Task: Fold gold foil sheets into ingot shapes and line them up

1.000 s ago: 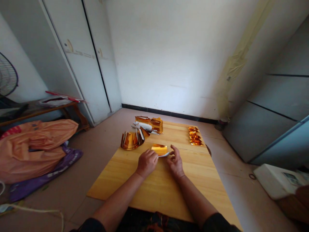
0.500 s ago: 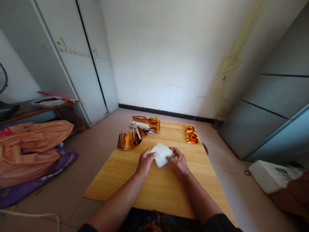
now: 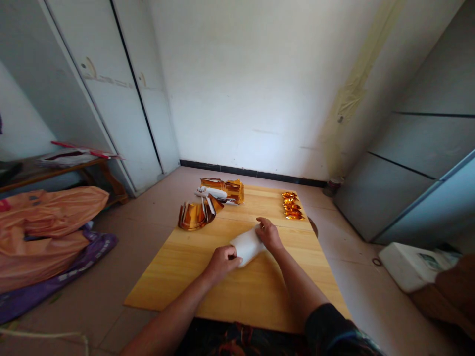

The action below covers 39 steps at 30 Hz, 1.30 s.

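Observation:
Between my hands, over the middle of the table, is a sheet of white paper (image 3: 247,245) bent into a curve. My left hand (image 3: 223,263) pinches its near left end between thumb and fingers. At the far right end, my right hand (image 3: 269,234) grips the paper, its fingertips partly hidden behind the hand. Beyond my left hand stands a curved stack of shiny gold sheets (image 3: 192,216) with white backs. Another pile of gold and white sheets (image 3: 233,190) lies behind that. Several folded gold foil pieces (image 3: 292,206) sit in a row at the far right.
The wooden table (image 3: 163,282) stands near a white wall (image 3: 237,99). Grey cabinets (image 3: 111,99) rise at the left, and a grey fridge-like unit (image 3: 404,148) at the right. Orange and purple sacks (image 3: 48,222) lie on the left floor; a white box (image 3: 404,267) is at the right.
The white paper, flat and tilted before, is now curved. My left hand has moved nearer to me and my right hand farther away, turning the paper diagonal. The camera view has shifted slightly.

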Available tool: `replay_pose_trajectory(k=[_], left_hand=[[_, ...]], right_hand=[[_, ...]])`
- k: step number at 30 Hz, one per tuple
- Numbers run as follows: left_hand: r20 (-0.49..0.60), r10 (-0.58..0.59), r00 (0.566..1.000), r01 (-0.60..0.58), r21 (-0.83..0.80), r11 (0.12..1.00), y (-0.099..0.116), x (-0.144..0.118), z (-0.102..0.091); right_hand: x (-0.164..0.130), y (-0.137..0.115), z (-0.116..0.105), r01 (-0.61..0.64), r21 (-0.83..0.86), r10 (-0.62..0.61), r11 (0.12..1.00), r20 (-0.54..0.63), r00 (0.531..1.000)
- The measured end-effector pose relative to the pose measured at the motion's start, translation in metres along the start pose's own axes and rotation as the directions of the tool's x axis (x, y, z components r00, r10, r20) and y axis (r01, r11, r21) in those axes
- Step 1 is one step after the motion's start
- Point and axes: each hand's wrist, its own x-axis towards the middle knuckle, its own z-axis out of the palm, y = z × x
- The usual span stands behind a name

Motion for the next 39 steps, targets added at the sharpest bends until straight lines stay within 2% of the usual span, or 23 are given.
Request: replay_pose_trajectory(k=[3, 6, 8, 9, 12, 14, 17, 18, 20, 22, 24, 27, 29, 32, 35, 37, 39], left_hand=[[0.165, 0.077, 0.983, -0.121, 0.276, 0.954, -0.001, -0.007, 0.003], [0.242, 0.172, 0.955, -0.261, 0.406, 0.876, -0.002, -0.013, -0.002], [0.226, 0.258, 0.939, -0.33, 0.392, 0.859, -0.001, -0.015, -0.009], [0.204, 0.269, 0.941, -0.328, 0.36, 0.874, -0.001, -0.015, -0.012], [0.102, 0.202, 0.974, -0.219, 0.193, 0.956, -0.005, -0.013, -0.018], [0.006, 0.124, 0.992, -0.124, 0.06, 0.99, -0.009, -0.01, -0.017], [-0.091, 0.063, 0.994, -0.065, -0.017, 0.998, -0.016, -0.007, -0.01], [-0.099, 0.08, 0.992, -0.079, 0.02, 0.997, -0.018, -0.006, -0.008], [-0.081, 0.191, 0.978, -0.174, 0.182, 0.968, -0.019, -0.007, -0.005], [-0.002, 0.354, 0.935, -0.325, 0.392, 0.861, -0.02, -0.008, -0.006], [0.123, 0.482, 0.868, -0.464, 0.55, 0.694, -0.02, -0.009, -0.007], [0.311, 0.534, 0.786, -0.592, 0.628, 0.505, -0.022, -0.01, -0.008], [0.38, 0.513, 0.77, -0.621, 0.633, 0.463, -0.023, -0.01, -0.007], [0.405, 0.46, 0.79, -0.605, 0.634, 0.482, -0.02, -0.011, -0.002], [0.383, 0.4, 0.833, -0.55, 0.653, 0.521, -0.012, -0.014, 0.004], [0.347, 0.351, 0.869, -0.491, 0.681, 0.542, -0.007, -0.016, 0.009], [0.31, 0.308, 0.9, -0.435, 0.703, 0.563, -0.001, -0.015, 0.014]], right_hand=[[0.002, -0.004, 0.007, 0.185, -0.265, -0.141, 0.946, 0.177, 0.974], [0.006, -0.008, 0.009, 0.22, -0.342, -0.103, 0.914, 0.329, 0.939], [0.01, -0.01, 0.006, 0.14, -0.318, -0.013, 0.938, 0.371, 0.928], [0.013, -0.011, 0.003, 0.078, -0.289, 0.044, 0.954, 0.393, 0.919], [0.02, -0.014, -0.005, -0.056, -0.172, 0.136, 0.983, 0.5, 0.855], [0.021, -0.016, -0.006, -0.045, -0.146, 0.116, 0.988, 0.531, 0.84], [0.02, -0.02, -0.002, 0.097, -0.236, 0.043, 0.967, 0.526, 0.85], [0.019, -0.021, 0.0, 0.164, -0.271, 0.004, 0.948, 0.526, 0.85], [0.016, -0.024, 0.005, 0.289, -0.323, -0.081, 0.901, 0.529, 0.845], [0.014, -0.025, 0.01, 0.373, -0.357, -0.146, 0.856, 0.526, 0.838], [0.014, -0.024, 0.014, 0.413, -0.378, -0.172, 0.829, 0.53, 0.83], [0.018, -0.018, 0.018, 0.429, -0.362, -0.213, 0.828, 0.505, 0.837], [0.021, -0.012, 0.017, 0.412, -0.324, -0.259, 0.851, 0.424, 0.868], [0.016, -0.004, 0.009, 0.394, -0.258, -0.343, 0.882, 0.223, 0.913], [-0.003, 0.0, -0.006, 0.43, -0.173, -0.42, 0.886, 0.091, 0.903], [-0.023, 0.0, -0.017, 0.475, -0.09, -0.462, 0.875, 0.135, 0.877], [-0.045, -0.002, -0.026, 0.506, -0.014, -0.486, 0.863, 0.252, 0.837]])
